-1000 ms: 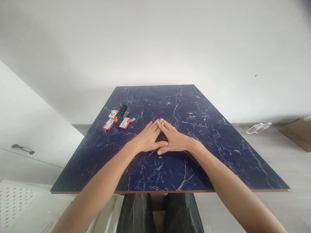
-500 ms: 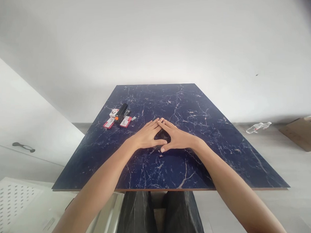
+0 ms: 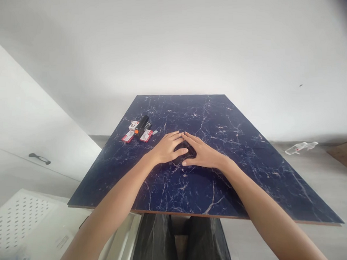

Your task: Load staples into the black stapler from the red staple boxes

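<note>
My left hand [image 3: 169, 147] and my right hand [image 3: 201, 151] rest on a blue, white-veined marble-look table [image 3: 176, 191]. Their fingertips meet or nearly meet, and the thumbs lie apart, leaving a gap through which the dark tabletop shows. Neither hand holds anything; the fingers of both are stretched out. Beyond my left hand, toward the far left of the table, lies a black stapler [image 3: 142, 125] with an orange part. Around it are small boxes: a red-and-white box [image 3: 146, 135] on its right, another red-and-white box [image 3: 128, 137] on its left, and a white box [image 3: 134, 126] behind. A small pale strip [image 3: 155, 132] lies beside the right box.
A white cabinet [image 3: 31, 113] with a dark handle [image 3: 39, 159] stands at the left. Below it is a white perforated container [image 3: 22, 217]. Right of the table, clear plastic bottles [image 3: 300, 148] lie on the floor near a cardboard box [image 3: 345, 157]. A pale wall [image 3: 175, 41] stands behind.
The view has shifted, so the table and its items sit a little further right. My thumbs have moved slightly apart. The stapler and boxes keep their places on the table.
</note>
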`<action>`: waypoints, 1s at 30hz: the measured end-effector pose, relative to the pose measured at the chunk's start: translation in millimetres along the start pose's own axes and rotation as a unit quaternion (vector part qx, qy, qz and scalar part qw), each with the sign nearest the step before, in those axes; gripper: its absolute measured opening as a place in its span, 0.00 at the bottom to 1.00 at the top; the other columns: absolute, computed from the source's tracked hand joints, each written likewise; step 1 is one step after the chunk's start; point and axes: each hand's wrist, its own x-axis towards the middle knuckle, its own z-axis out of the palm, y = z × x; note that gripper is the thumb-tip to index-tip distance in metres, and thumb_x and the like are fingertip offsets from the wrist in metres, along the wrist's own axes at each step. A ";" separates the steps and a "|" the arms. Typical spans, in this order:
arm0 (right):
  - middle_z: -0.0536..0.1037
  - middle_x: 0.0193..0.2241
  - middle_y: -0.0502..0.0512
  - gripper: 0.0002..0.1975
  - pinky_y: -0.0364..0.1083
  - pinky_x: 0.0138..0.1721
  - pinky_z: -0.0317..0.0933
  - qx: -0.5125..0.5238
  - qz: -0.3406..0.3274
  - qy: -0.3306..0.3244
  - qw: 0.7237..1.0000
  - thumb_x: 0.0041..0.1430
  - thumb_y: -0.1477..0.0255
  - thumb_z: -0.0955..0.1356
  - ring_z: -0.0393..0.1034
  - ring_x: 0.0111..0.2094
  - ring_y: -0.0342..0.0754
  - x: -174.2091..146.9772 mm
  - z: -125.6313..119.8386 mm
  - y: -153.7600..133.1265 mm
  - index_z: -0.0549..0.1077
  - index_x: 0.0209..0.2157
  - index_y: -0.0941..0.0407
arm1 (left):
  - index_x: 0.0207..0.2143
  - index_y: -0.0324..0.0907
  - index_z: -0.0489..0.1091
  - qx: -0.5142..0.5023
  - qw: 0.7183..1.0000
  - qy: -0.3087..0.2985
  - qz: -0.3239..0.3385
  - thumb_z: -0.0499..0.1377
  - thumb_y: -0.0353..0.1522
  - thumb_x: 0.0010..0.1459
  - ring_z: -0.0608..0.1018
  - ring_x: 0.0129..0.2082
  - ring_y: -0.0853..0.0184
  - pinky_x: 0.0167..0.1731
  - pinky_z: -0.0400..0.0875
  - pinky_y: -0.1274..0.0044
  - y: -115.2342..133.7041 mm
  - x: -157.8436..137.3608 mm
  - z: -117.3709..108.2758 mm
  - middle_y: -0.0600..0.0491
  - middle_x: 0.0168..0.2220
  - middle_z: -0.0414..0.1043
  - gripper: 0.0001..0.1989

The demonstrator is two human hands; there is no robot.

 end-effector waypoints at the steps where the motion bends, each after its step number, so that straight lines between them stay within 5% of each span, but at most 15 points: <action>1: 0.32 0.73 0.51 0.59 0.63 0.70 0.38 -0.005 -0.002 -0.004 1.000 0.51 0.38 0.68 0.28 0.73 0.63 0.1 0.6 0.8 0.32 0.73 0.44 | 0.68 0.46 0.57 0.007 1.000 -0.006 -0.003 0.45 0.53 0.67 0.54 0.70 0.51 0.67 0.48 0.56 0.9 0.0 1.9 0.47 0.71 0.52 0.34; 9: 0.36 0.73 0.53 0.61 0.62 0.70 0.35 -0.032 0.013 -0.044 0.998 0.49 0.38 0.68 0.30 0.73 0.63 4.0 7.5 3.7 0.35 0.73 0.48 | 0.67 0.44 0.59 0.030 0.999 -0.040 -0.001 0.48 0.52 0.67 0.54 0.70 0.51 0.67 0.47 0.57 11.3 1.1 23.6 0.45 0.70 0.53 0.34; 30: 0.38 0.73 0.54 0.58 0.62 0.70 0.37 -0.057 0.022 -0.033 0.998 0.51 0.38 0.66 0.33 0.72 0.64 5.3 10.1 1.2 0.38 0.73 0.49 | 0.67 0.42 0.60 0.033 0.999 -0.040 -0.003 0.45 0.49 0.69 0.57 0.69 0.53 0.67 0.49 0.59 11.8 1.7 29.3 0.45 0.69 0.57 0.31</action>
